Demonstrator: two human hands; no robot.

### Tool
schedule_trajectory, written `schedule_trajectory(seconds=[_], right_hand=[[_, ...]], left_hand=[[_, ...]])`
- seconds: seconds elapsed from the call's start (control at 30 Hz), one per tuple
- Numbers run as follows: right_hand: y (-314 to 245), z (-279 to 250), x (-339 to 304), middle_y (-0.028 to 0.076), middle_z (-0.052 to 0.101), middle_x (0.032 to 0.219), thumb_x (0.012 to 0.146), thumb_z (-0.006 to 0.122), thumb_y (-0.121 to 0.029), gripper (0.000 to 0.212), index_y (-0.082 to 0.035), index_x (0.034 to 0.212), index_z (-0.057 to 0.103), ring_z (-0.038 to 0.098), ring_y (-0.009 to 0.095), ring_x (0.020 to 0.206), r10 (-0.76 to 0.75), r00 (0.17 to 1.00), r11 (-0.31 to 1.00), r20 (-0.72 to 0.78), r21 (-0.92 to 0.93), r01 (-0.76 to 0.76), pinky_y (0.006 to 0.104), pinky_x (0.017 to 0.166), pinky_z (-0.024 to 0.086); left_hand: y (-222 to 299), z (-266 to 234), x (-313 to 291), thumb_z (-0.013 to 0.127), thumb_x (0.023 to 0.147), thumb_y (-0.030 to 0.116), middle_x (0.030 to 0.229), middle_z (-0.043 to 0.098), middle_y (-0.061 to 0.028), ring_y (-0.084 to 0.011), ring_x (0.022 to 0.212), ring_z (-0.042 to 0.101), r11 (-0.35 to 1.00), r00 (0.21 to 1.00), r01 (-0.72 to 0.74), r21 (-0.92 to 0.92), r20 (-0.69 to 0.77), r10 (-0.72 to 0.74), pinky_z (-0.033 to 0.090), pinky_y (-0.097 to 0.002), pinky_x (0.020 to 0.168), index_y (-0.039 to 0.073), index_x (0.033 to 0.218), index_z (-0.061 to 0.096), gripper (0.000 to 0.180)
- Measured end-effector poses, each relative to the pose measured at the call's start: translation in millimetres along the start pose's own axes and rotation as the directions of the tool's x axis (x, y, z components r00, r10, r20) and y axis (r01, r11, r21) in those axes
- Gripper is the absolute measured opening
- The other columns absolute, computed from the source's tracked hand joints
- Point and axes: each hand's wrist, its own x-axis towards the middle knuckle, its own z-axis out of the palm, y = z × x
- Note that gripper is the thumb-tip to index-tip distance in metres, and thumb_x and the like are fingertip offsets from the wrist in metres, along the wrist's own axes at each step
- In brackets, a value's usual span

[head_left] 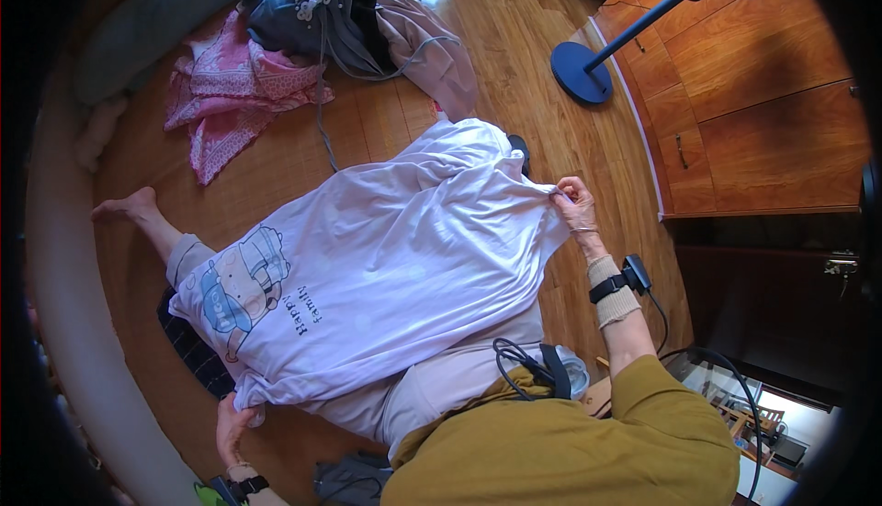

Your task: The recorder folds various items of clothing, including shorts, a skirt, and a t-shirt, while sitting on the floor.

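Observation:
A white T-shirt (395, 240) with a blue cartoon print and dark lettering is stretched across my lap and legs. My left hand (236, 419) pinches its lower edge at the near left, beside the printed end. At the right, my right hand (573, 198) grips the cloth near the shirt's upper part, fingers closed on the edge and lifting it a little. Between the two hands the fabric lies fairly flat with loose creases; its far side is bunched. Under the shirt's left end shows a dark checked cloth (195, 345).
A pink patterned cloth (243, 88) lies on the woven bed mat (276, 180). Behind it are a grey-blue garment (308, 24) and a pale pink garment (427, 47). A blue stand fan (583, 74) stands on the wood floor before wooden cabinets (753, 93). A cable hangs beside my right arm.

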Motion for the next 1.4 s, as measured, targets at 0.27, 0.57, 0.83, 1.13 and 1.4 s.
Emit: schedule_trajectory(seconds=[0.27, 0.57, 0.83, 1.13, 1.4], right_hand=[[-3, -1, -4, -0.004, 0.052, 0.071, 0.080, 0.062, 0.002, 0.016, -0.007, 0.092, 0.059, 0.053, 0.005, 0.068, -0.017, 0.999, 0.987, 0.036, 0.162, 0.011, 0.0184, 0.062, 0.045], [-4, -7, -3, -0.004, 0.048, 0.080, 0.078, 0.063, 0.004, 0.017, -0.007, 0.088, 0.055, 0.051, 0.005, 0.073, -0.078, 0.997, 0.982, 0.005, 0.170, 0.076, 0.0175, 0.064, 0.046], [-6, -10, -2, -0.003, 0.054, 0.084, 0.076, 0.066, -0.003, 0.008, -0.006, 0.081, 0.059, 0.054, 0.006, 0.076, -0.119, 0.992, 0.992, -0.046, 0.027, 0.121, 0.0218, 0.070, 0.046], [-47, -49, 11, -0.005, 0.047, 0.079, 0.086, 0.054, -0.006, 0.006, -0.011, 0.089, 0.053, 0.046, 0.004, 0.072, -0.035, 0.992, 0.955, -0.121, 0.289, 0.069, 0.0193, 0.068, 0.040], [-196, -126, 58, -0.002, 0.056, 0.080, 0.088, 0.055, -0.013, 0.009, -0.008, 0.096, 0.056, 0.055, 0.007, 0.071, -0.204, 0.924, 0.880, -0.323, 0.353, 0.318, 0.0214, 0.064, 0.048]], left_hand=[[13, -1, -7, 0.066, 0.058, 0.020, 0.073, 0.059, -0.0069, -0.0152, 0.065, 0.054, 1.000, 1.000, 0.024, 0.004, 0.020, -0.024, 0.044, -0.0296, 0.059, -0.003, 0.087, 0.059, 0.038], [12, -3, -6, 0.066, 0.058, 0.020, 0.075, 0.059, -0.0066, -0.0152, 0.067, 0.054, 1.000, 0.999, 0.016, 0.022, 0.030, -0.017, 0.044, -0.0291, 0.061, -0.003, 0.088, 0.058, 0.038], [29, 0, -14, 0.065, 0.059, 0.017, 0.079, 0.060, -0.0060, -0.0149, 0.070, 0.055, 1.000, 0.999, 0.020, -0.020, 0.030, -0.019, 0.045, -0.0286, 0.064, -0.003, 0.092, 0.058, 0.039], [26, -13, -27, 0.060, 0.062, 0.009, 0.078, 0.060, -0.0042, -0.0129, 0.073, 0.055, 0.998, 0.999, 0.016, -0.060, 0.042, -0.013, 0.045, -0.0281, 0.068, -0.002, 0.093, 0.058, 0.033], [80, -121, -104, 0.054, 0.077, 0.007, 0.101, 0.058, -0.0069, -0.0141, 0.094, 0.052, 0.941, 0.736, -0.270, 0.203, -0.587, 0.337, 0.043, -0.0293, 0.080, -0.001, 0.109, 0.053, 0.033]])
